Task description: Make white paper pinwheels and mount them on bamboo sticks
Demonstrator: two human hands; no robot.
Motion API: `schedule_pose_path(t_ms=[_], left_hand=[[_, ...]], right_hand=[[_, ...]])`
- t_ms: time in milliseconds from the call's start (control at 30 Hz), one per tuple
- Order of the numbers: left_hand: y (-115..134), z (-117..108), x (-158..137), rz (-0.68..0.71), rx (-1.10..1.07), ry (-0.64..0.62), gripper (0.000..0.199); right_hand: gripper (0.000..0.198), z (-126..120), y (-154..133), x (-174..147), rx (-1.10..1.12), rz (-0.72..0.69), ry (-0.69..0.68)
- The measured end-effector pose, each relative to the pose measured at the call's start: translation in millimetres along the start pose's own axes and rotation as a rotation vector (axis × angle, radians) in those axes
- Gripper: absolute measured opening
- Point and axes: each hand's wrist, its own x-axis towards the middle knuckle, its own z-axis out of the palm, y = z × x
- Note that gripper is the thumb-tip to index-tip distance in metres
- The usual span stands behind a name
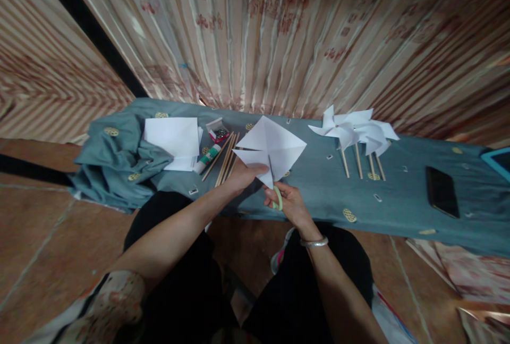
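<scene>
My left hand [254,172] pinches the lower left part of a white paper square [277,139], which is turned corner-up above the cloth. One slit runs inward from the paper's left corner. At its bottom corner, scissors [278,198] with pale green handles are in my right hand [289,201], fingers wrapped round the loops. A dark blade shows along a cut toward the middle of the sheet. Left of the paper lie several wooden sticks [226,159], a green-and-white glue stick [207,157] and a small open box of pins [218,131].
A stack of white paper [173,139] lies at the left beside bunched cloth [115,142]. Several white paper pinwheels [354,127] on sticks rest to the right. Farther right are a black phone [442,191] and a blue-edged object [496,162]. A pleated curtain [258,35] hangs behind.
</scene>
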Motion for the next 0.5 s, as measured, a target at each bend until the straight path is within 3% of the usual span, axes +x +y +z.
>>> schedule_pose_path(t_ms=[500], left_hand=[[0.1, 0.2, -0.9, -0.032, -0.013, 0.010, 0.018]], right_hand=[[0.040, 0.8, -5.5, -1.6, -0.042, -0.031, 0.005]])
